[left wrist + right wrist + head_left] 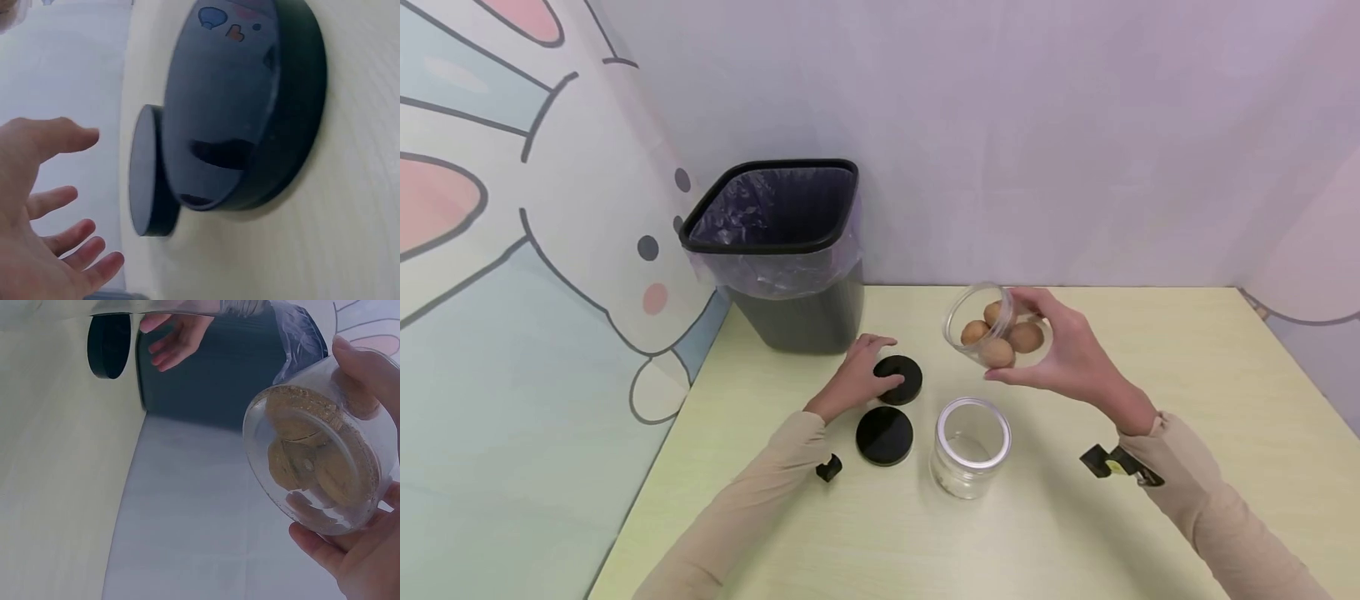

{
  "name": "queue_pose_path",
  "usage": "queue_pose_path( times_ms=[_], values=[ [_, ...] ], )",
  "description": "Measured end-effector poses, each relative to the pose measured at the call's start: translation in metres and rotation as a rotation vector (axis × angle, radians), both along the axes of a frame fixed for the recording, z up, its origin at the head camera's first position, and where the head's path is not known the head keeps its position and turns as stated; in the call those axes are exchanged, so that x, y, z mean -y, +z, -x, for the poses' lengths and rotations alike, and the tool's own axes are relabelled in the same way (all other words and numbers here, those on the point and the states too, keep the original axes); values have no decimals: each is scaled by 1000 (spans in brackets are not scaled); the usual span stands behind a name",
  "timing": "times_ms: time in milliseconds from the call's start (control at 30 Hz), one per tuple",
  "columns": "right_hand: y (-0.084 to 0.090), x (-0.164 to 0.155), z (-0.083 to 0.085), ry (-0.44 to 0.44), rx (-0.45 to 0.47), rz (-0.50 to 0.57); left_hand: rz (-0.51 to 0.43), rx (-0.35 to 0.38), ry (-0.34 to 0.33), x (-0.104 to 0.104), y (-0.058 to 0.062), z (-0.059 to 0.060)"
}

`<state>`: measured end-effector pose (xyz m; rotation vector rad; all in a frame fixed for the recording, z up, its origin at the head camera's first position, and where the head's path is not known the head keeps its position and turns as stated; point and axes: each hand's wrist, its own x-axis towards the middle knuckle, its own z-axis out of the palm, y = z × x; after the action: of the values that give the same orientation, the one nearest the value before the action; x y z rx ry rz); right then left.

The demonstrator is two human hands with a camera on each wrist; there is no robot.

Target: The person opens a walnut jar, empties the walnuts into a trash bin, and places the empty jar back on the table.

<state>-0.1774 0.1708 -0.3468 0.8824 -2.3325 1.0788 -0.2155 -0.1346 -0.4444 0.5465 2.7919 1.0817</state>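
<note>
Gripping a clear round plastic jar (992,329) above the worktop (1075,517), the right hand (1067,354) had its fingers and thumb curled round the smooth wall. The jar was tipped on its side, long axis near level, open mouth pointing left toward the bin (782,250), and it held several brown, rough-shelled walnuts (1000,350). Below it a second clear jar (970,446), empty and silver-rimmed, stood upright on the pale wood-grain surface. The left hand (857,375) lay with relaxed, spread fingers resting on a flat, glossy black round lid (901,379); a matching lid (884,435) lay just beside it, nearer the person. The bin was dark, squarish and lined with a thin, crinkled translucent bag.
</note>
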Motion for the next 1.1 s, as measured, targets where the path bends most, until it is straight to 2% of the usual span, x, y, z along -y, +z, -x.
queue_pose_path(
  times_ms=[300, 667, 833, 1100],
  values=[
    [29, 14, -16, -18, 5, 27, -153, -127, 59, 8, 23, -4],
    [44, 17, -13, -1, 18, 41, -291, -248, 87, 23, 45, -13],
    [45, 16, -6, -8, 19, 25, -345, -313, 91, 32, 53, -19],
    [30, 5, 22, -27, 21, 1, -410, -407, 103, 45, 65, -28]
  ],
)
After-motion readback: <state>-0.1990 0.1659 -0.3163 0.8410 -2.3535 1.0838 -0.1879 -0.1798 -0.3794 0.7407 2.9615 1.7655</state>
